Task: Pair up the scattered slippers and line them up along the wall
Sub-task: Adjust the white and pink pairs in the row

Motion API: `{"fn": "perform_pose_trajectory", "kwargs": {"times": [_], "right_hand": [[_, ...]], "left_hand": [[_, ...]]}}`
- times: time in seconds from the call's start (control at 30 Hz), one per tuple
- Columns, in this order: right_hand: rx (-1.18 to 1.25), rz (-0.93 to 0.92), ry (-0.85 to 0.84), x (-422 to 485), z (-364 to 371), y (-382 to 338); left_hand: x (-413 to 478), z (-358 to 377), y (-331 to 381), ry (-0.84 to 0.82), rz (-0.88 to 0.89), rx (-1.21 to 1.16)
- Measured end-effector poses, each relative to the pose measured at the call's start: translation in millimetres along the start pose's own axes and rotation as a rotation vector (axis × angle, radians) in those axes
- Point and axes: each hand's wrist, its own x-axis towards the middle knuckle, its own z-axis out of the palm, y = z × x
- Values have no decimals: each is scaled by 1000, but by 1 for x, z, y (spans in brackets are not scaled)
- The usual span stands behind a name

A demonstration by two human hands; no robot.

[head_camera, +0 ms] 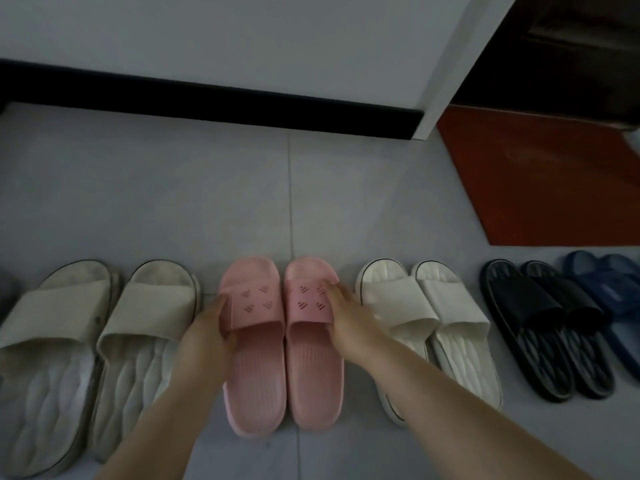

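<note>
Two pink slippers stand side by side on the floor, toes toward the wall. My left hand (207, 329) grips the outer edge of the left pink slipper (254, 341) at its strap. My right hand (349, 317) holds the outer side of the right pink slipper (311, 341) at its strap. To the left lies a beige pair (104, 341). A white pair (426, 327) lies to the right, then a black pair (550, 327) and a blue pair (609, 289) at the right edge. All stand in one row.
The white wall with a black skirting board (207, 102) runs across the back, some way beyond the toes. A red mat (540, 181) lies at the right by a dark doorway. Grey floor tiles (173, 202) stretch between the row and the wall.
</note>
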Motion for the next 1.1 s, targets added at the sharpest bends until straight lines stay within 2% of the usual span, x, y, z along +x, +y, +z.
{"fn": "perform_pose_trajectory", "kwargs": {"times": [0.13, 0.23, 0.33, 0.43, 0.53, 0.6, 0.7, 1.1], "right_hand": [[121, -96, 13, -15, -5, 5], [345, -216, 79, -42, -20, 25], [432, -170, 229, -71, -40, 69], [283, 12, 391, -86, -61, 126], [206, 250, 258, -86, -73, 168], [246, 309, 168, -82, -74, 180], [253, 298, 109, -73, -69, 182], [237, 312, 72, -71, -67, 175]], "left_hand": [[-6, 0, 14, 67, 86, 131], [-21, 17, 53, 82, 263, 8], [-40, 57, 93, -125, 443, -63], [-45, 103, 119, -281, 535, 9], [-37, 130, 136, -292, 482, 144], [-30, 139, 142, -304, 392, 201], [-26, 145, 142, -331, 339, 181], [-21, 144, 130, -302, 350, 127]]}}
